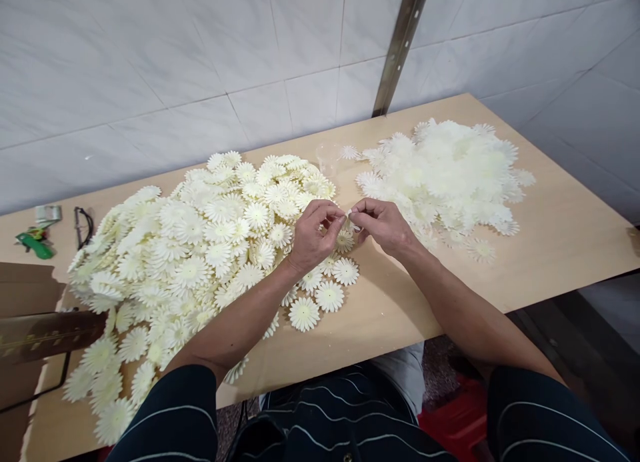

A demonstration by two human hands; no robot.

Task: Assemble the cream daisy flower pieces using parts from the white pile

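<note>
My left hand (pixel 316 234) and my right hand (pixel 384 226) meet fingertip to fingertip above the table. Both are closed in a pinch at a small pale artificial flower petal piece (pixel 352 225), largely hidden by my fingers. Left of and beneath my hands spreads a big heap of cream daisy-shaped artificial flowers (pixel 220 232), with a few single ones near the heap's front edge. Beyond my right hand lies a second pile of paler, more translucent petal pieces (pixel 455 172).
The wooden table (pixel 565 235) stands against a tiled wall (pixel 190 55) with a metal upright (pixel 400 49). Far left are a green-handled tool (pixel 36 243), black-framed glasses (pixel 83 227) and a cardboard box (pixel 25 289). A red stool (pixel 457 415) shows below the table.
</note>
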